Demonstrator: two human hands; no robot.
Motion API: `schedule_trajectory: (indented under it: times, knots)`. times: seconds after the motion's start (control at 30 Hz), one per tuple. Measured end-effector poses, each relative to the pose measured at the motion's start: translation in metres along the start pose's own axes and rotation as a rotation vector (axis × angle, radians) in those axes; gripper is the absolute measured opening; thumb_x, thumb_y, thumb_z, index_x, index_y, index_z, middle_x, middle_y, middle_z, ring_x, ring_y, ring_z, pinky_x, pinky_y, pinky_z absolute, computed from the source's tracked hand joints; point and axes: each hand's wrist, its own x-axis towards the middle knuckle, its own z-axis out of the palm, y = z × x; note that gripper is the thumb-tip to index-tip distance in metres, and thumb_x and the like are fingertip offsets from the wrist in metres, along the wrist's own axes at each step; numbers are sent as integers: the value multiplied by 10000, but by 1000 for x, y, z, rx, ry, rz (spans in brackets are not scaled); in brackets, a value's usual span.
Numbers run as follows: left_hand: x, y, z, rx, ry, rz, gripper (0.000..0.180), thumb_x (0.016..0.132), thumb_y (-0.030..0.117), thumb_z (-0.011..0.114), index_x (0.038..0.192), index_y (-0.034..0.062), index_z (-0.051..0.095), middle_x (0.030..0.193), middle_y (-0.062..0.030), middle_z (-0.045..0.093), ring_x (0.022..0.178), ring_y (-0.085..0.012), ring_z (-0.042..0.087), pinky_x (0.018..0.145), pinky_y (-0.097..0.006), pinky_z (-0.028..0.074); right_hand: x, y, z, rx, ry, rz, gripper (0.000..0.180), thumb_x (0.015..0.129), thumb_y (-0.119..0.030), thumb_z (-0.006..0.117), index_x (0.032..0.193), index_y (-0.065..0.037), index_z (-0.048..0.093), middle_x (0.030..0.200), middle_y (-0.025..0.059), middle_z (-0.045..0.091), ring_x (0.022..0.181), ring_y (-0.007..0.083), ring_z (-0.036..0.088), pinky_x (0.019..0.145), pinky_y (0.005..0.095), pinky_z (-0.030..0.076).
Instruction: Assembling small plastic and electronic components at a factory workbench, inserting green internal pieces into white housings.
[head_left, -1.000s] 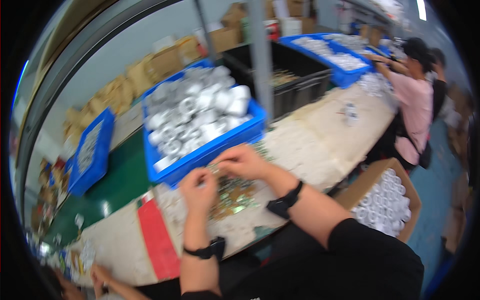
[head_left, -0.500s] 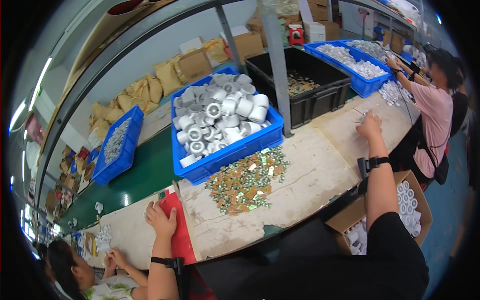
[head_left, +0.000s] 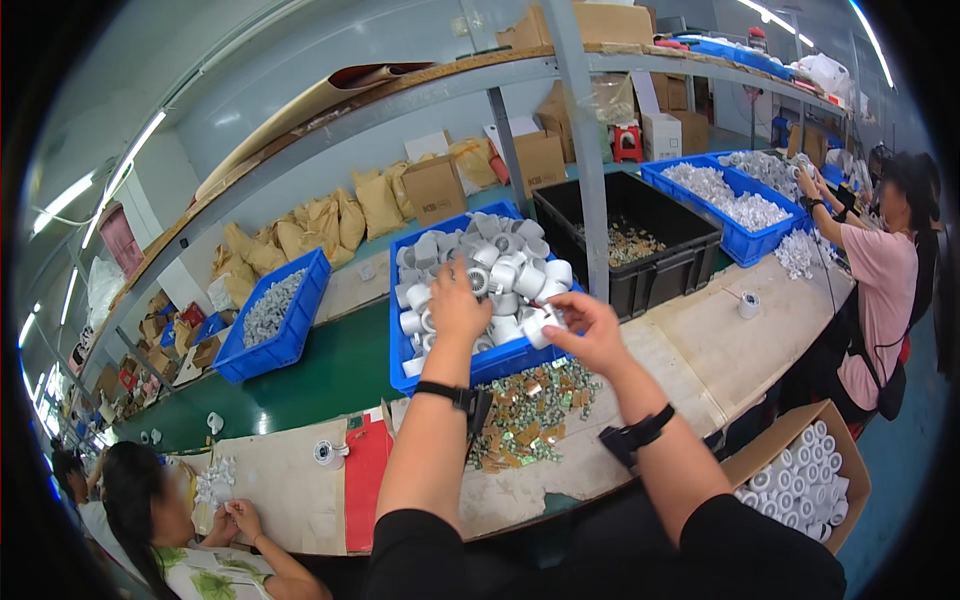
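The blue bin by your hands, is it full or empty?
Full: the blue bin is heaped with white and grey plastic parts, some rising above its rim.

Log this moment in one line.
left hand: at white parts in blue bin; right hand: holding white part; boards: piled beside bin

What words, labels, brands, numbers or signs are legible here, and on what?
Brown box behind the blue bin: dark print, not copied here.
Brown box to its right: small print, too blurred to read.
White box beside the red stool: faint marks, too small to read.
White part in the right hand: no text I can make out.
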Motion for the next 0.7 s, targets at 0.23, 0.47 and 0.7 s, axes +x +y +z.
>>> schedule_trajectory:
  times: [0.23, 0.47, 0.7]
  knots:
    - [-12, -17, -14, -124, -228, 126, 639, 815, 156, 812, 1392, 120, 541, 1194, -188, 670, 1141, -359, 626, 931, -496, 526, -32, 75, 51, -12, 345, -87, 426, 873, -125, 821, 1229, 6, 627, 1074, 66, 639, 890, 109, 609, 774, 252, 508]
    - [-131, -5, -71, -1259, -398, -608, 791, 1016, 767, 415, 1279, 36, 567, 859, -86, 686, 573, -131, 629, 429, -248, 462, -27, 26, 68, 398, -41, -49, 480, 918, -65, 769, 1355, -12, 576, 1240, 70, 628, 1041, 172, 624, 955, 333, 528]
    - [-155, -12, -67, -1208, -359, -583, 738, 1034, 768, 343, 1131, 66, 546, 817, -51, 666, 537, -82, 576, 408, -220, 414, -41, 34, 86, 308, -325, 176, 572, 817, -82, 894, 1337, -44, 660, 1236, 24, 685, 1074, 125, 613, 930, 325, 513]
